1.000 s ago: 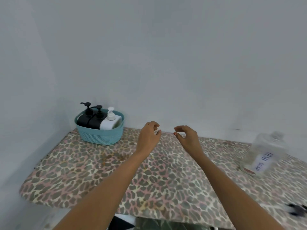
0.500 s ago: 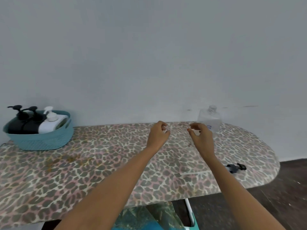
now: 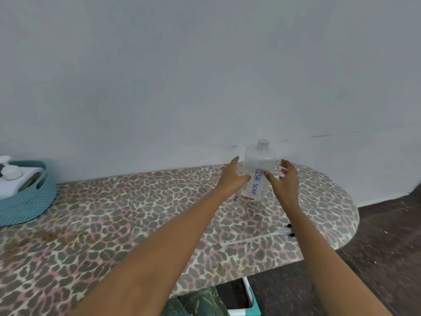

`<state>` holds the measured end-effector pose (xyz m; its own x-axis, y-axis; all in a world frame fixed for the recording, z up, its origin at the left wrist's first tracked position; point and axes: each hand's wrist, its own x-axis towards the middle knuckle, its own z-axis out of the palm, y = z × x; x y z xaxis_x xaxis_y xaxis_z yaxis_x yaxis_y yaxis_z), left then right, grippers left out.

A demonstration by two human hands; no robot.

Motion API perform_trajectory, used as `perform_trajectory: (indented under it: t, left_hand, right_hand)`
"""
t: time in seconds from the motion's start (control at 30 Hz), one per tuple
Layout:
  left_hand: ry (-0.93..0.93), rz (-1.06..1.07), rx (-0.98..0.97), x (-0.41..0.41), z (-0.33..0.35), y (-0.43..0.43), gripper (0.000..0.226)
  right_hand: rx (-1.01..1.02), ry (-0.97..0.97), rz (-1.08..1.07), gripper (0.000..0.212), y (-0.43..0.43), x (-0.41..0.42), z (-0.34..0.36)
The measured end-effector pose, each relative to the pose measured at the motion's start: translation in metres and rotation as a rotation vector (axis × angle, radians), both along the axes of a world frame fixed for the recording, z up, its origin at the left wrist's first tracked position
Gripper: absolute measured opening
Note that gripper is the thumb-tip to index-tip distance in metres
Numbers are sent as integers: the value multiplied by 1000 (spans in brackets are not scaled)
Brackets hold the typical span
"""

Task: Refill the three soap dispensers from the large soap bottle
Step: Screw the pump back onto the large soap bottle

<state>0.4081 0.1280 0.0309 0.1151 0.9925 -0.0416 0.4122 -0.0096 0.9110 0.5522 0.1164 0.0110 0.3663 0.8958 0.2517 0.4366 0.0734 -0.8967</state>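
The large clear soap bottle (image 3: pixel 259 161), uncapped, with a white label reading DISH SOAP, stands upright near the far right end of the leopard-print board (image 3: pixel 114 215). My left hand (image 3: pixel 231 179) and my right hand (image 3: pixel 286 182) flank it with fingers spread, thumbs at the label; I see no firm grip. A white pump dispenser (image 3: pixel 13 179) lies in the teal basket (image 3: pixel 32 204) at the far left edge. The other dispensers are cut off by the frame.
A black pump head with a long clear tube (image 3: pixel 250 239) lies on the board near its front right edge, partly behind my right forearm. The white wall runs right behind the board. Dark floor shows beyond the rounded right end.
The view has swung right, so the basket slid to the left edge. Both hands have reached forward from mid-board and spread on either side of the soap bottle.
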Motion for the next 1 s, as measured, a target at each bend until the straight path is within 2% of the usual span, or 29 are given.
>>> perform_trajectory:
  t: [0.07,0.2,0.33,0.53,0.7,1.0]
  left_hand:
    - [-42,-12,-29,4,5,3,77]
    - [-169,-65,-22,5,4,5,61]
    - [-236,-23,2,-7,2,-3,59]
    - [-186,118,194,-65,16,-28,52]
    - [-147,179,256,-122,25,-65,48]
    - [-132,272,205,-207,11,-125,51]
  right_hand:
    - [-48,28,80,71,7,0,-1]
    - [-71,70,171,65,11,-6,0]
    - [-27,139,185,58,4,-19,8]
    - [29,134,279,54,-19,-64,23]
    - [16,120,374,58,-44,-113,30]
    - [-24,103,547,60,-91,-193,20]
